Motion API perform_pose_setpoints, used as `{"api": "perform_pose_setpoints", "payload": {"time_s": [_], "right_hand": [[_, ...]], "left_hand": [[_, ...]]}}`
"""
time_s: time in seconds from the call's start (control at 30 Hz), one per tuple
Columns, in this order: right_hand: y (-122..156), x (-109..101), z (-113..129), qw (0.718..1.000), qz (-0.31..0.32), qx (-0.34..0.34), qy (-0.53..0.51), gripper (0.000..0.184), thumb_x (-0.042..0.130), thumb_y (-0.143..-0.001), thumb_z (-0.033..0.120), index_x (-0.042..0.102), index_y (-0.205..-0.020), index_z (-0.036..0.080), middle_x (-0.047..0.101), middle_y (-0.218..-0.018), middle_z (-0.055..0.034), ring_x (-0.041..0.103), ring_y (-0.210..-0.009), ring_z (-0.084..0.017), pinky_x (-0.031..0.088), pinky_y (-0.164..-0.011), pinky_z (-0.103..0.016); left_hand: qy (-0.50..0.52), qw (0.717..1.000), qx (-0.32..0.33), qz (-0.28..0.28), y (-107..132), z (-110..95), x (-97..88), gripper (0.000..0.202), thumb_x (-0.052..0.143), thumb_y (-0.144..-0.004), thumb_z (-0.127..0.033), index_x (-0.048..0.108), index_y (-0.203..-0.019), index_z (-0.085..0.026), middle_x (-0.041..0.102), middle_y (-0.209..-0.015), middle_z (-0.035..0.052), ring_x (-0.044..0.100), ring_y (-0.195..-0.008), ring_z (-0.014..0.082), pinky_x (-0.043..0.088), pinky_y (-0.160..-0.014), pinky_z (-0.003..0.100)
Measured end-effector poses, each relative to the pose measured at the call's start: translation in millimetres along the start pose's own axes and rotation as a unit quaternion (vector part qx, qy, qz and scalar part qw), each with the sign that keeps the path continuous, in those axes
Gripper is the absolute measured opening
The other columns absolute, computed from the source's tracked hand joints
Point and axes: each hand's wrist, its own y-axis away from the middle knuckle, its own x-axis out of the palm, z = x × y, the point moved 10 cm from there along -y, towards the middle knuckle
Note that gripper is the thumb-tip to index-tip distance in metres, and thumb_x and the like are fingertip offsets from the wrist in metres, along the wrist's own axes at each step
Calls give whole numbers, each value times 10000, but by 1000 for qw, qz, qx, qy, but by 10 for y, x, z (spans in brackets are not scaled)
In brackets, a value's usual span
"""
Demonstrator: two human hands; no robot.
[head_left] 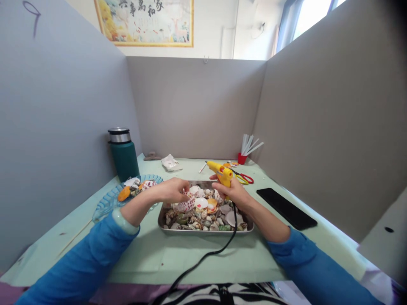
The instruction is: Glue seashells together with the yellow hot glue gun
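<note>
My right hand grips a yellow hot glue gun by its handle, the nozzle pointing up and to the left. From the handle a black cord runs down over the tray to the front edge of the table. A metal tray full of assorted seashells stands in front of me. Over its left rear part reaches my left hand, fingers bent and apart, close to a red-spotted white shell. I see nothing held in it. White and orange shells lie on top of the pile.
Left of the tray is a blue fluted plate holding shells, with a green bottle behind. On the right lie a black phone and scissors. Glue sticks stand in a red cup. Grey partitions enclose the table.
</note>
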Motion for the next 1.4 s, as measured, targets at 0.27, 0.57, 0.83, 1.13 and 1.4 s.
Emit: {"api": "perform_pose_setpoints", "payload": {"time_s": [0.27,0.57,0.83,1.13,1.4], "right_hand": [[-5,1,-6,1000,2,3,2,352,608,-771,392,541,-1041,177,419,-502,64,382,-436,-75,298,-441,-216],[5,-2,23,1000,-4,-3,-3,337,611,-769,389,546,-1023,177,409,-469,73,365,-419,-71,293,-440,-214],[6,-6,23,1000,-6,-2,-4,332,615,-767,384,548,-1023,183,413,-490,68,381,-423,-75,304,-440,-215],[-4,-13,-25,1000,0,3,-10,349,601,-779,402,524,-1045,190,424,-503,67,370,-440,-74,287,-453,-216],[-12,-7,-9,1000,-2,6,-11,371,612,-761,409,528,-1039,179,426,-470,71,373,-425,-80,282,-453,-223]], "left_hand": [[-27,996,41,-73,-37,-82,-117,327,503,-762,-412,587,-986,-188,641,-968,58,588,-843,176,427,-698,255],[-172,980,-12,-97,95,-192,-119,239,550,-733,-385,638,-894,-233,675,-821,49,606,-746,188,393,-606,258],[-175,983,56,22,206,-343,215,232,626,-649,-370,675,-814,-215,675,-790,45,602,-720,189,389,-567,247],[-92,989,-4,-112,-110,-2,-204,258,545,-704,-280,699,-909,-254,708,-854,12,610,-717,154,399,-629,223],[-99,985,-24,-142,-160,118,-146,212,531,-718,-265,699,-846,-241,705,-833,29,619,-767,171,417,-672,233]]}}
